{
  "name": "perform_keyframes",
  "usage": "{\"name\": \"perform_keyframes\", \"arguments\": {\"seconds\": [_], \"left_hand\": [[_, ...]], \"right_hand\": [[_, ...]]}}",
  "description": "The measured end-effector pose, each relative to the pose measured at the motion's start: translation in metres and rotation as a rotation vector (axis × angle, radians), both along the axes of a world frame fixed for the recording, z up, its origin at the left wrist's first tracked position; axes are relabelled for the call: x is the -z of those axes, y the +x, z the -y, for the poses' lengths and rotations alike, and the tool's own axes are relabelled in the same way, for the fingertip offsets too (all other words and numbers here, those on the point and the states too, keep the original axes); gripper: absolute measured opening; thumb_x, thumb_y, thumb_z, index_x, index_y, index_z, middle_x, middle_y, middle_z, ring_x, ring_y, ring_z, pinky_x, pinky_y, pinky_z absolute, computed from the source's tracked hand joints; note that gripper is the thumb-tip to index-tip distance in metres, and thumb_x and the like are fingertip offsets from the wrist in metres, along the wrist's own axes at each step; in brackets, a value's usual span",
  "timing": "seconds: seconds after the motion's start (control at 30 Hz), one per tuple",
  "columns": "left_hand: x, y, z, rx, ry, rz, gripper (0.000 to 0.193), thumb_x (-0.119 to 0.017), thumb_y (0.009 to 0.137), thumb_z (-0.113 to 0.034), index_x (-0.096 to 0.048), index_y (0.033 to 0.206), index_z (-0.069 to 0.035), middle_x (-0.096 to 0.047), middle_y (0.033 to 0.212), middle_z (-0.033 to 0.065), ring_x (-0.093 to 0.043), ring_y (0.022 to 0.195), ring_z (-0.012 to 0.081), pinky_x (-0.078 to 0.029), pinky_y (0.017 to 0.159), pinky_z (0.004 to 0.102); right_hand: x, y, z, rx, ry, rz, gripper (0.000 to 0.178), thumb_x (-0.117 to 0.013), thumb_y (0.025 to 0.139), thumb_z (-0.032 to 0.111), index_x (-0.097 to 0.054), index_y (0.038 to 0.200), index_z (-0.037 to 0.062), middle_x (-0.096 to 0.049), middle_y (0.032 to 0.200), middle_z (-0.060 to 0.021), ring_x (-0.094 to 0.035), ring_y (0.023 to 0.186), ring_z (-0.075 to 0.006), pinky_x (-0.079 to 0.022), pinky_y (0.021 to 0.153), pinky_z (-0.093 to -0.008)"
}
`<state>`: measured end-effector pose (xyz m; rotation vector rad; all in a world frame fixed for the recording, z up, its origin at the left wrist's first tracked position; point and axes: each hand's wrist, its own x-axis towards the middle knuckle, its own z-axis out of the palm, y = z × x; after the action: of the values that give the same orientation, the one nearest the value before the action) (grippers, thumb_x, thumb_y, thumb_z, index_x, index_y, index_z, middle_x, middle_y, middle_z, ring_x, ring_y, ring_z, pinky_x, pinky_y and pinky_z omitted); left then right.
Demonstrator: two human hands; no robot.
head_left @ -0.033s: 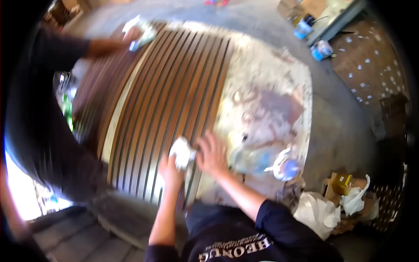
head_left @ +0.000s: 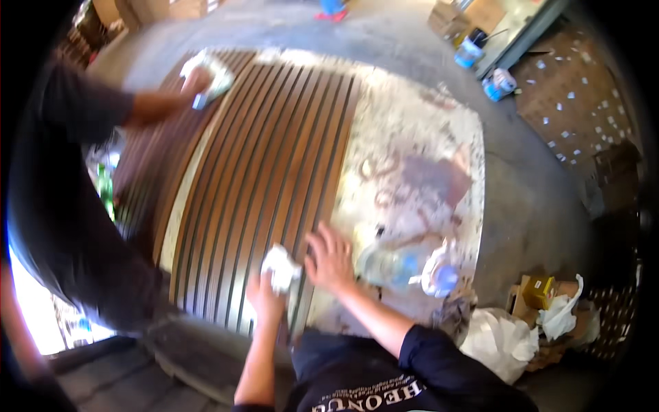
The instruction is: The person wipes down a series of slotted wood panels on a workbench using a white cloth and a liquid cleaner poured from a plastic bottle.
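A brown slatted wood panel [head_left: 264, 165] with dark grooves lies on a stained white tabletop [head_left: 425, 117]. My left hand [head_left: 264, 295] is closed on a crumpled white cloth [head_left: 281, 268], which rests on the panel's near end. To its right, my right hand [head_left: 329, 259] lies flat with the fingers spread, over the panel's right edge. Close to that hand, a clear plastic bottle [head_left: 388, 266] appears to lie on its side. A whitish bottle with a bluish-purple part [head_left: 441, 273] stands farther right.
On the left a co-worker leans over a second slatted panel [head_left: 158, 137], a hand [head_left: 198, 81] on a pale cloth [head_left: 218, 72]. A white plastic sack [head_left: 498, 340] and a yellow box [head_left: 537, 292] sit at the near right. Blue-and-white buckets [head_left: 500, 84] stand on the floor beyond the table.
The view has shifted a little. My left hand with the cloth has come slightly nearer to me along the panel. The co-worker's hand and cloth have also moved a little nearer.
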<state>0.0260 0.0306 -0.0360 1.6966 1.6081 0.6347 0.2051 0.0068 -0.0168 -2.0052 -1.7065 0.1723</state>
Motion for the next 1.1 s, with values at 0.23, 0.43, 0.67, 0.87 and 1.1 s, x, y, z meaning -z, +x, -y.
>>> {"name": "perform_keyframes", "arguments": {"seconds": [0.23, 0.43, 0.67, 0.87, 1.1], "left_hand": [[-0.041, 0.025, -0.037, 0.171, 0.321, -0.245, 0.051, -0.070, 0.065, -0.004, -0.059, 0.115, -0.011, -0.061, 0.100, 0.0140, -0.063, 0.089, 0.0317, -0.053, 0.075, 0.0366], [-0.047, 0.016, -0.034, 0.165, 0.473, -0.349, 0.040, -0.068, 0.057, -0.005, -0.062, 0.096, -0.011, -0.054, 0.083, 0.0133, -0.058, 0.071, 0.0358, -0.046, 0.061, 0.0452], [-0.040, -0.009, -0.004, 0.151, 0.415, -0.218, 0.042, -0.067, 0.057, -0.004, -0.062, 0.098, -0.010, -0.057, 0.082, 0.0155, -0.059, 0.074, 0.0373, -0.048, 0.061, 0.0449], [-0.045, 0.038, -0.064, 0.139, 0.426, -0.236, 0.036, -0.064, 0.062, -0.003, -0.064, 0.098, -0.010, -0.056, 0.086, 0.0171, -0.057, 0.081, 0.0387, -0.047, 0.071, 0.0456], [-0.059, 0.002, 0.013, 0.119, 0.523, -0.299, 0.023, -0.065, 0.065, -0.004, -0.072, 0.083, -0.017, -0.062, 0.082, 0.0097, -0.056, 0.081, 0.0332, -0.041, 0.074, 0.0414]], "right_hand": [[-0.033, -0.005, 0.000, -0.020, 0.018, -0.011, 0.051, -0.061, 0.079, 0.029, -0.049, 0.126, 0.0131, -0.039, 0.137, -0.0162, -0.035, 0.129, -0.0349, -0.027, 0.104, -0.0515], [-0.019, -0.002, -0.010, -0.030, -0.060, -0.020, 0.048, -0.053, 0.086, 0.033, -0.046, 0.130, 0.0133, -0.032, 0.142, -0.0183, -0.027, 0.135, -0.0352, -0.019, 0.108, -0.0530], [-0.028, -0.002, -0.004, -0.037, -0.110, -0.004, 0.050, -0.054, 0.085, 0.033, -0.046, 0.131, 0.0148, -0.032, 0.142, -0.0171, -0.027, 0.135, -0.0348, -0.018, 0.109, -0.0518], [-0.021, -0.004, -0.003, -0.008, -0.029, -0.059, 0.049, -0.056, 0.083, 0.030, -0.048, 0.128, 0.0147, -0.035, 0.140, -0.0171, -0.029, 0.134, -0.0354, -0.019, 0.109, -0.0512], [-0.023, 0.000, -0.001, 0.007, 0.033, -0.061, 0.051, -0.060, 0.078, 0.031, -0.051, 0.125, 0.0155, -0.036, 0.140, -0.0162, -0.031, 0.132, -0.0350, -0.020, 0.107, -0.0510]]}}
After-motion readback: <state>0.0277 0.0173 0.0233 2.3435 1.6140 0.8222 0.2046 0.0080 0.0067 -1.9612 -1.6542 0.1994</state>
